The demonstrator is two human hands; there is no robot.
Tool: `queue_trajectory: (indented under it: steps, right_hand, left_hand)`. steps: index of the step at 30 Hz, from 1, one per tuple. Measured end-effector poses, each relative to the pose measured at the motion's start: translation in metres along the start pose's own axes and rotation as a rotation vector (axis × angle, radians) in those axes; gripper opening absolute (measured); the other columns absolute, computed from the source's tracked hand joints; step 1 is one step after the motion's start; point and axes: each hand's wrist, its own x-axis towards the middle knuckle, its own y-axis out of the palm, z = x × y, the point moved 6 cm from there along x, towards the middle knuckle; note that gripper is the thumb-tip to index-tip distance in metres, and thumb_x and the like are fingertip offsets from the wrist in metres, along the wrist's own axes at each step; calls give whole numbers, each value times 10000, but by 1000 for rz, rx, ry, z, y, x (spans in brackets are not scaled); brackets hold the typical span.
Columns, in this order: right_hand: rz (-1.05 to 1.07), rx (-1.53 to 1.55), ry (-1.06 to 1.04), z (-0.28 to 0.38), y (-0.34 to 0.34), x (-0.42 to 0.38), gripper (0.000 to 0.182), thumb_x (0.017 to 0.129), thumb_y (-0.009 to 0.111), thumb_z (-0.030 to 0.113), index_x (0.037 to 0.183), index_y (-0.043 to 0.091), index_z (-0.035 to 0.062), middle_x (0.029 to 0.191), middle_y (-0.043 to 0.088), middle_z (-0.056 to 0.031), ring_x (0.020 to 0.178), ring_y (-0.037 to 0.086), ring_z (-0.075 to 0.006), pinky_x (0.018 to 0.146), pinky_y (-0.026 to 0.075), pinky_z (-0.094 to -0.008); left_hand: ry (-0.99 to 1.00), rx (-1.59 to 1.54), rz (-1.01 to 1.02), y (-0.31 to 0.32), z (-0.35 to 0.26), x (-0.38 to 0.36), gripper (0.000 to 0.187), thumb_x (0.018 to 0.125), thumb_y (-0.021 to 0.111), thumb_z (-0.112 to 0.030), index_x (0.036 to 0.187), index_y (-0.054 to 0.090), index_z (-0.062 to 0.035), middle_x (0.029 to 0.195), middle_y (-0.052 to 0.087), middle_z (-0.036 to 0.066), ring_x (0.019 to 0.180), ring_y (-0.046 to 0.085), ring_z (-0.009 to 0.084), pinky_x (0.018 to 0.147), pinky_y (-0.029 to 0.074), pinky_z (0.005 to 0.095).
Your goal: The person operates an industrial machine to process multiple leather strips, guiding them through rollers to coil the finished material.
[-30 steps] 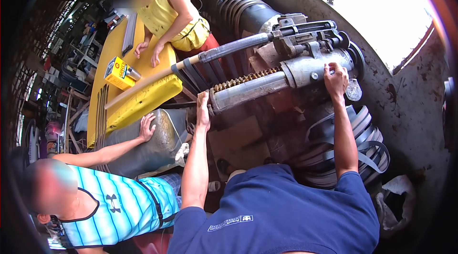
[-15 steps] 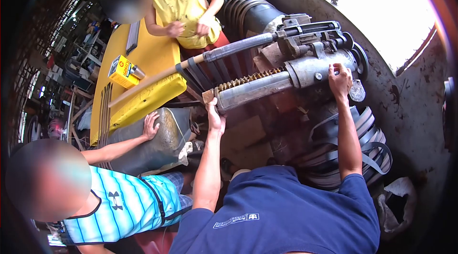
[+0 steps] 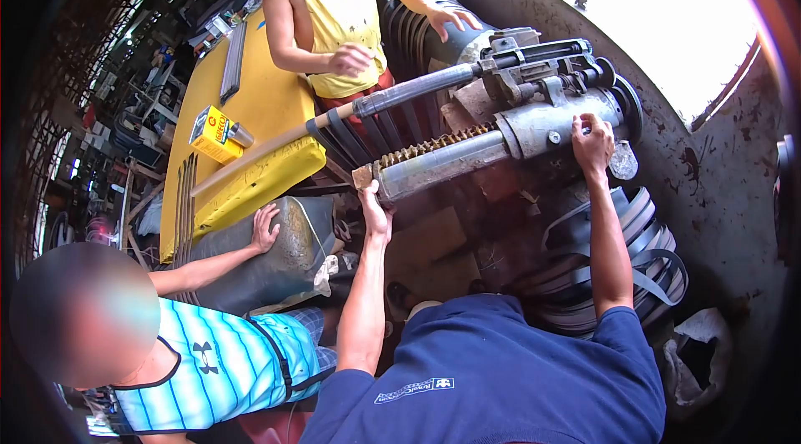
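Observation:
A long greasy metal machine [image 3: 446, 169] with a rounded housing, a thick bar and a brown toothed or threaded strip stretches across the middle. My left hand [image 3: 375, 214] grips the left end of the bar, thumb beside a rusty block [image 3: 363, 177]. Against the housing near its right end is my right hand [image 3: 593, 143], fingers bent and closed; what sits under the fingertips is hidden. Dark wheels [image 3: 630, 106] stand just beyond that hand. Above the bar runs a pole [image 3: 417, 85] with a dark sleeve and a pale wooden-looking length pointing left.
A yellow-topped table [image 3: 267, 98] holds a yellow box [image 3: 213, 133] and a metal can [image 3: 240, 135]. Coiled dark strips [image 3: 642, 256] lie at lower right. A person in yellow [image 3: 350, 27] stands behind the machine; another in blue stripes [image 3: 221, 352] rests a hand on a dark roll [image 3: 234, 256].
The person in yellow has leaned in and stretched one hand rightward toward the strapped black bundle. My hands stay in place on the machine.

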Motion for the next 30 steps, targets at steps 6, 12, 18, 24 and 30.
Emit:
queue_trajectory:
  steps: [6,12,18,24,30]
  right_hand:
    - [-2,5,-3,-1,2,0,220,845,651,298,924,696,97,830,702,-60,902,627,-270,809,492,-397]
    - [-16,7,-22,1,-1,-1,214,841,654,299,911,692,101,815,696,-56,901,626,-271,804,491,-400]
    - [1,8,-12,0,-1,-1,212,843,650,301,903,691,103,822,695,-58,912,624,-267,807,492,-399]
    - [-3,7,-13,0,-2,-1,209,845,648,299,899,691,101,828,695,-62,914,626,-269,806,492,-400]
    - [-7,29,-6,-1,0,0,207,844,648,295,899,690,99,822,693,-62,907,624,-273,807,488,-403]
  left_hand:
    - [-54,66,95,-15,8,9,559,855,563,-607,1260,440,-242,1141,549,-25,993,535,127,752,439,327]
    - [-113,152,-60,-11,-5,-8,692,787,517,-761,1213,564,-217,1111,614,-19,1024,541,153,822,422,375]
    - [-283,226,98,-3,-9,-16,719,797,508,-740,1259,494,-189,1175,578,48,1063,553,226,875,405,431]
    - [-610,60,132,3,-3,-31,822,742,522,-766,1200,543,-84,1060,622,151,1027,603,327,894,440,442]
    - [-393,-124,165,15,0,-24,785,746,561,-660,1273,500,-83,1150,554,155,1104,556,337,953,393,430]
